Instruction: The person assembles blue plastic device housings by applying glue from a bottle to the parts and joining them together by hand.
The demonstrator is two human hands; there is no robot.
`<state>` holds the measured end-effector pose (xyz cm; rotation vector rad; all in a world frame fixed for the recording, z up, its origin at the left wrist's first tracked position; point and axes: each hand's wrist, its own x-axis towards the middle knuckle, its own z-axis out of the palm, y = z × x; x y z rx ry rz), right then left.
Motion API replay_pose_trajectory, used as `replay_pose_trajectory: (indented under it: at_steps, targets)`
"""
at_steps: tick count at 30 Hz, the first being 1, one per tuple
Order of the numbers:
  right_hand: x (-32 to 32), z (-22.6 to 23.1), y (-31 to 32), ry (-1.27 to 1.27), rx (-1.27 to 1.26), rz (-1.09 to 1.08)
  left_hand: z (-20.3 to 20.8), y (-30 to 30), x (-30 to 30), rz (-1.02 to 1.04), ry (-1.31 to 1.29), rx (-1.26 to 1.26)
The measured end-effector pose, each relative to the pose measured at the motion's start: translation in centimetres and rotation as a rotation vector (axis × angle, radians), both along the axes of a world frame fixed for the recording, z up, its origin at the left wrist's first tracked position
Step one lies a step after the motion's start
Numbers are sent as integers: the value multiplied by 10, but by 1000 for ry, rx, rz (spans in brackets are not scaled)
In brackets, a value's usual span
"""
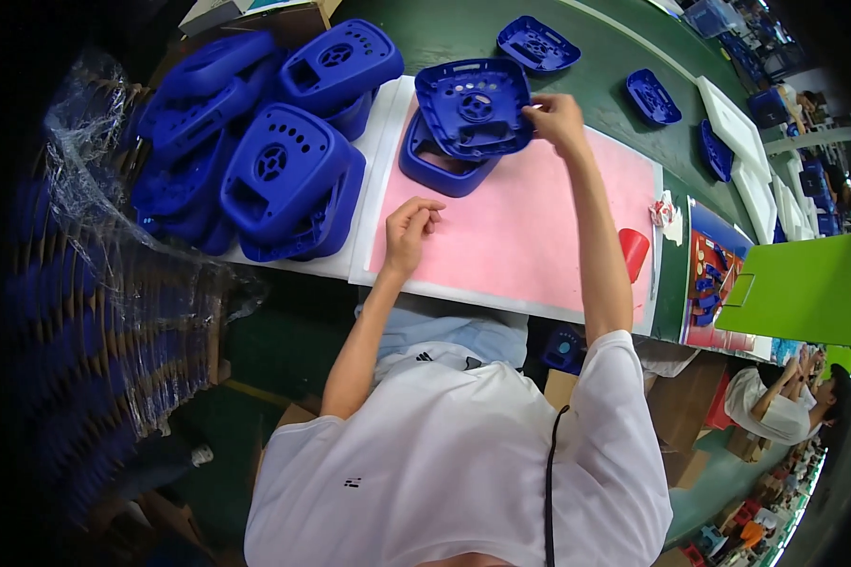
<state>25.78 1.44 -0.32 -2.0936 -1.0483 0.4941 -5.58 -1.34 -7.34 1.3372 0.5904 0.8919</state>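
Observation:
My right hand [555, 121] pinches the right edge of a blue plastic housing shell [487, 137], tilted with its ribbed inside facing me. A second blue shell [435, 173] lies under it, partly hidden, on the pink mat [520, 241]. Over the mat's left side is my left hand [409, 236], its fingers loosely bent and somewhat apart, with nothing visible in them. To its left stands a stacked blue housing [288, 175] with a round grille and a row of holes. Another blue housing [342, 61] sits behind that one.
More blue shells [194, 113] are heaped at the far left, beside clear plastic wrap [90, 189]. Loose shells [539, 44] lie across the green table. A red cylindrical object [633, 253] and crumpled paper [667, 217] are at the mat's right edge. Another person [775, 406] works further right.

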Motion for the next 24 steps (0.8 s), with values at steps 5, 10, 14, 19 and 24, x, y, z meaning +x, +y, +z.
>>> replay_pose_trajectory:
  at_steps: [5,10,14,19,24]
  targets:
    - [1,70,-44,42,224,535,-12,8,-11,131,-412,-359]
    - [-54,54,-59,-25,230,1124,-7,7,-8,61,-372,-260]
    - [-92,2,-58,17,-99,1216,-8,3,-3,-30,-64,152]
    - [-98,5,-71,-462,339,888,4,-5,2,-39,158,402]
    - [-52,42,-144,-634,334,37,11,-13,1,34,148,485]
